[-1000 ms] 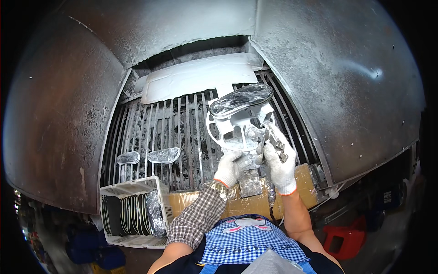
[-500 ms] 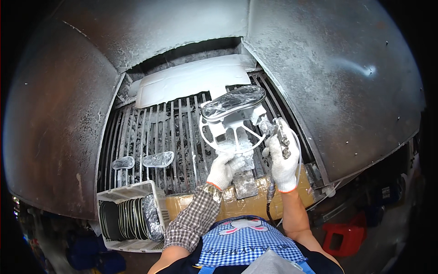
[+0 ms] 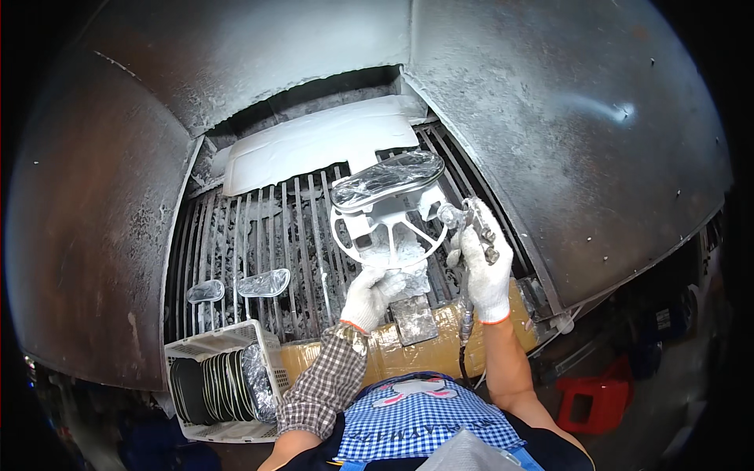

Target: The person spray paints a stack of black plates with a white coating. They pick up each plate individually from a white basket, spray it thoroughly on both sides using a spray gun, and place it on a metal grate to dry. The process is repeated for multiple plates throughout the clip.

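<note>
My left hand (image 3: 369,298), in a white knit glove, is closed at the near rim of a white-coated spoked wheel (image 3: 392,242). On the wheel's raised supports lies a long oval piece (image 3: 388,181) with a dark face under crinkled clear film and a pale edge. My right hand (image 3: 488,275), gloved too, is wrapped round a metal spray gun (image 3: 485,240). The gun's nozzle end points left, close to the right side of the wheel and its supports. No spray can be made out. A hose hangs from the gun beside my right wrist.
Dark metal walls (image 3: 620,180) enclose a slatted grate (image 3: 310,235). A white sheet (image 3: 314,145) lies at the back. Two small film-covered ovals (image 3: 265,283) rest at left. A white basket (image 3: 271,345) holds several oval pieces. Tan-wrapped padding (image 3: 377,357) lines the front; a red stool (image 3: 593,400) stands right.
The whole picture has shifted slightly left. Both hands, the spray gun and the oval piece on the wheel keep nearly the same places relative to each other.
</note>
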A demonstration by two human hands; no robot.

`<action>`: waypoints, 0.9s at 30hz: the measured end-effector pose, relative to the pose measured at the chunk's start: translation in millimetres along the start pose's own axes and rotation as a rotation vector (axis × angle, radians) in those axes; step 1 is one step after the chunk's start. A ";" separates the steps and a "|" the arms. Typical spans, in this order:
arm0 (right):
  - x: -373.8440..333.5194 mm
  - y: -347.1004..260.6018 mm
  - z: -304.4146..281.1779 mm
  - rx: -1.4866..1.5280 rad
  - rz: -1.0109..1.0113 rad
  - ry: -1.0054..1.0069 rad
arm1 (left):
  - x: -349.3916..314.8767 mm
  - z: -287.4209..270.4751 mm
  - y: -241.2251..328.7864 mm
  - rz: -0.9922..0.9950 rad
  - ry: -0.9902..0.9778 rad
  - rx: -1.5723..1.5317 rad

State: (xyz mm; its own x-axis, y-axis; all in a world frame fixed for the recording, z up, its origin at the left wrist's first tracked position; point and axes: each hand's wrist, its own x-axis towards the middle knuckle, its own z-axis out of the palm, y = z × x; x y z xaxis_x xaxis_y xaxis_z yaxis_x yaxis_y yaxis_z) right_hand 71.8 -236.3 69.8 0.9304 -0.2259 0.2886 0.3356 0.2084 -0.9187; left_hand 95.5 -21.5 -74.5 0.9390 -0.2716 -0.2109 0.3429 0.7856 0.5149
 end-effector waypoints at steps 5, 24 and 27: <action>5.2 -2.4 -10.1 0.004 0.022 0.037 | -7.9 7.9 7.0 0.028 0.039 0.012; -9.7 -22.3 -17.1 -0.008 0.047 0.024 | -9.6 -20.1 30.3 0.114 0.164 0.031; -5.4 -25.0 -23.5 0.038 0.050 0.053 | -7.3 -26.3 38.9 0.113 0.130 0.060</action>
State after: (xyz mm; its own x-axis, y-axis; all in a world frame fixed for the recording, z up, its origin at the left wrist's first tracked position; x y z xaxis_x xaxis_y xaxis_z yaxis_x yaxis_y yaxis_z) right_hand 54.8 -262.6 84.9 0.9372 -0.2646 0.2272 0.2955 0.2564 -0.9203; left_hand 101.3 25.6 -74.8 0.9618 -0.1061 -0.2525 0.2397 0.7717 0.5890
